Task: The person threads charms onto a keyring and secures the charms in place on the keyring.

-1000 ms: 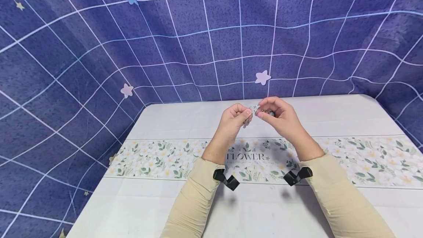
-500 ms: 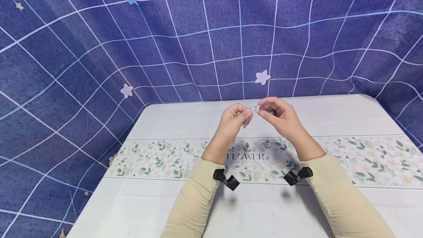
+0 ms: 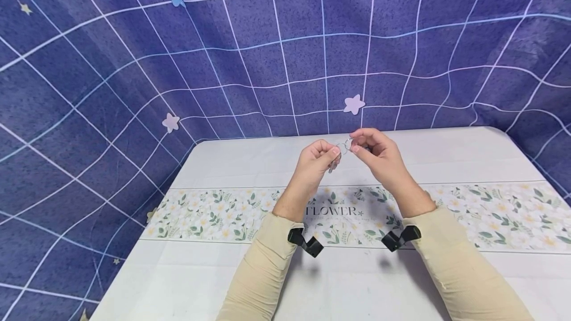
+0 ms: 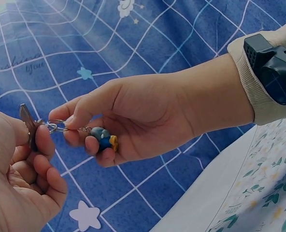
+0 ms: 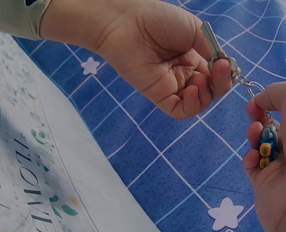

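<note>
My left hand point(image 3: 317, 160) pinches a metal key point(image 5: 211, 43) between thumb and fingers, its toothed blade sticking out past the fingers. From the key's head a small metal ring point(image 5: 241, 80) runs across to a larger split ring point(image 5: 254, 89). That larger ring is pinched between the thumb and forefinger of my right hand point(image 3: 373, 152). Below it, on a short chain, a small blue figure charm point(image 4: 103, 138) with yellow feet lies against the right hand's curled fingers. Both hands are raised over the table's far part, close together, and the rings bridge the gap.
A white tablecloth point(image 3: 232, 162) with a flowered band and the word FLOWER covers the table. A blue curtain point(image 3: 250, 53) with white grid lines and stars hangs behind and at the left. Each sleeve bears a black wrist camera point(image 3: 306, 242).
The right hand has tilted and shifted slightly up and right. The rings between the hands show more plainly, and the charm has gone mostly behind the right fingers in the head view.
</note>
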### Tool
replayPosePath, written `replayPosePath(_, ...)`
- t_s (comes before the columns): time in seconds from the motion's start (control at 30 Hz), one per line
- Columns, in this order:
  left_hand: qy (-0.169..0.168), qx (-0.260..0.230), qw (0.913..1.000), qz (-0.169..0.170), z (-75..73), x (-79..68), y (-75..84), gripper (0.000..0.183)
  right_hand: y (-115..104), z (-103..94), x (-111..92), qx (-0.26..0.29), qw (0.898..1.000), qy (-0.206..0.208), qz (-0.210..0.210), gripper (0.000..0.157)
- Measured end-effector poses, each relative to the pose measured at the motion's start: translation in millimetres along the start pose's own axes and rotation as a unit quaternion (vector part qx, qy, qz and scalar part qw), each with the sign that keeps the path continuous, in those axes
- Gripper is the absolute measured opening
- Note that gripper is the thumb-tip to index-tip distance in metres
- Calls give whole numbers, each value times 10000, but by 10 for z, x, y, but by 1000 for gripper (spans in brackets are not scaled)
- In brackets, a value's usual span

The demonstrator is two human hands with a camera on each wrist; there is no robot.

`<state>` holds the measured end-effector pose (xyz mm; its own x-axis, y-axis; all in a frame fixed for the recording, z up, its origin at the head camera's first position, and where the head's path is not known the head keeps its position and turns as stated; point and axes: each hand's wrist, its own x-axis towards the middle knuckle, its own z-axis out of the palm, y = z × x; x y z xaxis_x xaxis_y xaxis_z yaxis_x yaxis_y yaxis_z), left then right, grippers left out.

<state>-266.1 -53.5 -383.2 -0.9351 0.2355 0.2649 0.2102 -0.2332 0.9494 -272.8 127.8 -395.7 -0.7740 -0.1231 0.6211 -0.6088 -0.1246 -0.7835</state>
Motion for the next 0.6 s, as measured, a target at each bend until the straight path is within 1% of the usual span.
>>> replayPosePath(0.13, -17, -29, 10000, 20, -1, 7, -16, 25, 6, -6, -4, -46, 10000, 43, 40, 20)
replayPosePath(0.47, -41, -26, 10000, -9, 15, -1, -16, 25, -27, -16, -13, -365, 9993, 35, 111, 17)
replayPosePath(0.6, -36, -19, 10000, -19, 17, -4, -18, 25, -32, -15, -15, -456, 9989, 17, 110, 18)
